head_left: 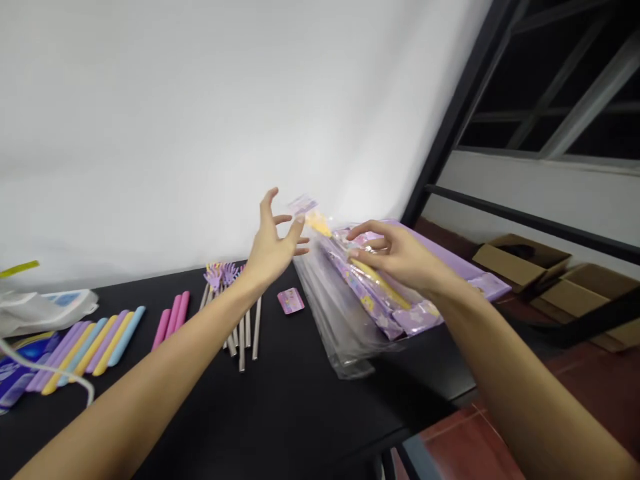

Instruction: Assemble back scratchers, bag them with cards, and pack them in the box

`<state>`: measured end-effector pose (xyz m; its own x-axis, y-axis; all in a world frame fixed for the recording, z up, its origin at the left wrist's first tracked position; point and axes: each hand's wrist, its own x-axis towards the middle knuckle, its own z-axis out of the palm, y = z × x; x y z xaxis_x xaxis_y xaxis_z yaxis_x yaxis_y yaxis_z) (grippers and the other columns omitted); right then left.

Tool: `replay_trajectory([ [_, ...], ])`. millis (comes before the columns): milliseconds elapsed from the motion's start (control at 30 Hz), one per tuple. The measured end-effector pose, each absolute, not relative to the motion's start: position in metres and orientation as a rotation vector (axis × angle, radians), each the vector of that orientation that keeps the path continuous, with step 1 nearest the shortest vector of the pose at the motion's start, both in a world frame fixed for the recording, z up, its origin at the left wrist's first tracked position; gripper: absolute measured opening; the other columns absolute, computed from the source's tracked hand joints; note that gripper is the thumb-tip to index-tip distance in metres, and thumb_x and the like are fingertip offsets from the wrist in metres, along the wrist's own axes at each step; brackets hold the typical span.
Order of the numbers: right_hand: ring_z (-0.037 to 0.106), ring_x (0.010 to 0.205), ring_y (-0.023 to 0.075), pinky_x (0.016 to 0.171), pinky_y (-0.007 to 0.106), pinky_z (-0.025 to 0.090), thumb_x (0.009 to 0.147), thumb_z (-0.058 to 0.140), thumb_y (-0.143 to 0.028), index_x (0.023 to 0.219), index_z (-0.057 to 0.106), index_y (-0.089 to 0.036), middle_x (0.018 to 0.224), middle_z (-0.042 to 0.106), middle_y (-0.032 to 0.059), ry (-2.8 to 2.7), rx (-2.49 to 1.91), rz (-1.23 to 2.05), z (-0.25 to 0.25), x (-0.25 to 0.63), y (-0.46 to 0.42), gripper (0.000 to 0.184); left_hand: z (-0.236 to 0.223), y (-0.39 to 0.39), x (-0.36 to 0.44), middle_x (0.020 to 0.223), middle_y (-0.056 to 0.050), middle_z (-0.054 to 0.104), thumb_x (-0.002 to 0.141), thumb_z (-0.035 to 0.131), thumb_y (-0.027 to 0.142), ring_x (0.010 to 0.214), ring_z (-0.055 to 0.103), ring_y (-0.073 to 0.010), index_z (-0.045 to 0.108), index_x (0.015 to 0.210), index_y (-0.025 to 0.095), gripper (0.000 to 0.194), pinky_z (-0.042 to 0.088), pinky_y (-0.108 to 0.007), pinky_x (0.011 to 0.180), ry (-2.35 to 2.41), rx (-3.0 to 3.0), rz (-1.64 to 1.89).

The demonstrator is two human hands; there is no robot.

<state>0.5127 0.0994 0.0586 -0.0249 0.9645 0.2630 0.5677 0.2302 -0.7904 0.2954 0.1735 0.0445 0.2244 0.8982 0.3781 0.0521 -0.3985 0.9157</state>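
My left hand is open, fingers spread, its thumb close to the blurred header card of a clear bag. Inside that bag is a yellow back scratcher, its hand-shaped end toward my left hand. Over its handle, my right hand curves with thumb and fingers apart; whether the thumb touches the bag cannot be made out. Beneath lie purple printed packages and clear plastic bags. Left of these, a small pink card rests on the black table.
Several metal rods with purple hand-shaped heads lie behind my left forearm. Pink tubes and pastel tubes are further left, near a white device with a cable. Cardboard boxes stand beyond the table at right.
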Motion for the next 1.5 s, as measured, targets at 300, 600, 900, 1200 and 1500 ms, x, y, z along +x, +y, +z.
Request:
replay_trajectory([
  [300,0.071,0.073,0.0197,0.07,0.029,0.052,0.084,0.068,-0.024,0.11,0.071,-0.015,0.084,0.076,0.007,-1.579,-1.864,0.313,0.019,0.597,0.137,0.028,-0.009,0.161,0.375,0.133,-0.013,0.056,0.101,0.045,0.032,0.131,0.049,-0.029,0.062,0.125,0.018,0.032,0.039,-0.05,0.115,0.841,2.541,0.834],
  [600,0.07,0.086,0.0262,0.079,0.034,0.05,0.078,0.073,-0.026,0.081,0.074,-0.019,0.087,0.076,0.0096,-1.733,-1.956,0.204,-0.006,0.579,0.137,0.007,-0.02,0.159,0.381,0.133,-0.013,0.055,0.102,0.044,0.035,0.132,0.046,-0.0293,0.061,0.128,0.017,0.036,0.038,-0.048,0.116,0.868,2.622,0.774],
  [900,0.067,0.083,0.0264,0.081,0.04,0.051,0.083,0.069,-0.031,0.081,0.077,-0.019,0.086,0.073,0.0099,-1.812,-1.639,0.0,0.056,0.515,0.138,0.014,0.017,0.172,0.293,0.117,-0.01,0.065,0.102,0.04,0.031,0.11,0.063,-0.0227,0.067,0.119,0.017,0.034,0.048,-0.04,0.104,0.957,2.557,0.9],
  [1200,0.066,0.061,0.0193,0.058,0.03,0.043,0.079,0.066,-0.02,0.09,0.062,-0.021,0.069,0.07,0.0029,-1.993,-1.566,0.53,0.048,0.379,0.139,0.011,0.016,0.159,0.152,0.079,-0.001,0.068,0.099,0.045,0.035,0.071,0.063,-0.0183,0.066,0.1,0.02,0.025,0.047,-0.031,0.071,1.465,2.38,0.917],
  [1500,0.062,0.072,0.0209,0.06,0.03,0.035,0.069,0.063,-0.014,0.081,0.053,-0.02,0.083,0.067,0.0079,-2.233,-1.911,0.362,-0.007,0.325,0.133,0.017,-0.012,0.145,0.074,0.105,-0.007,0.066,0.095,0.044,0.026,0.09,0.066,-0.0225,0.059,0.11,0.022,0.021,0.048,-0.033,0.075,1.905,2.306,0.714],
])
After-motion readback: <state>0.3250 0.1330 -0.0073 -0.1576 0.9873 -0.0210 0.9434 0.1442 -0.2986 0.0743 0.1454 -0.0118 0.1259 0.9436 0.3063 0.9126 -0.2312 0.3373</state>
